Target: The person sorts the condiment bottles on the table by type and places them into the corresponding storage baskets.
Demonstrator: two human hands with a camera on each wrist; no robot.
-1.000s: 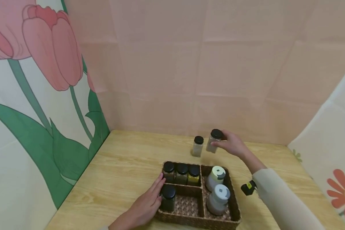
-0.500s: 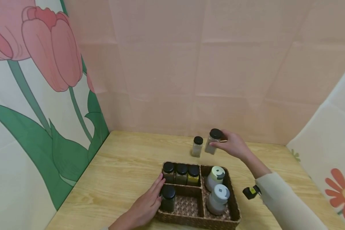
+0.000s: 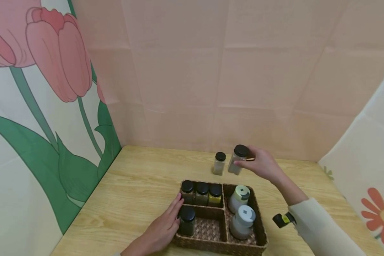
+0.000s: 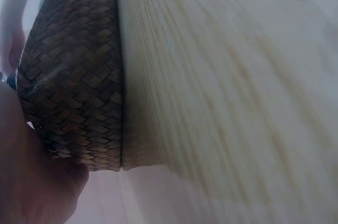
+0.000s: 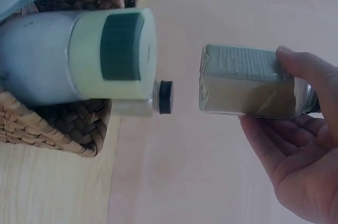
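Note:
My right hand [image 3: 263,163] pinches a square clear spice jar [image 5: 248,84] with a black lid and brownish powder inside, slightly tilted over the back of the table. Just left of it stands a smaller black-lidded jar [image 3: 219,164] with pale contents. My left hand [image 3: 162,227] rests with straight fingers along the left side of a brown woven basket [image 4: 79,71]. Inside the basket, a row of three black-lidded jars [image 3: 202,193] fills the back left compartment. A dark jar [image 3: 187,221] sits in the front left one, by my left fingertips.
Two larger bottles stand in the basket's right compartment, one with a yellow-green cap [image 3: 243,193] and one with a white cap [image 3: 246,215]. The wooden table [image 3: 140,181] meets a pink cloth backdrop [image 3: 179,89] behind and a tulip-print cloth [image 3: 57,57] at the left.
The spice jar in my right hand has come down slightly toward the table, beside the smaller jar. My left hand and the basket have stayed in place.

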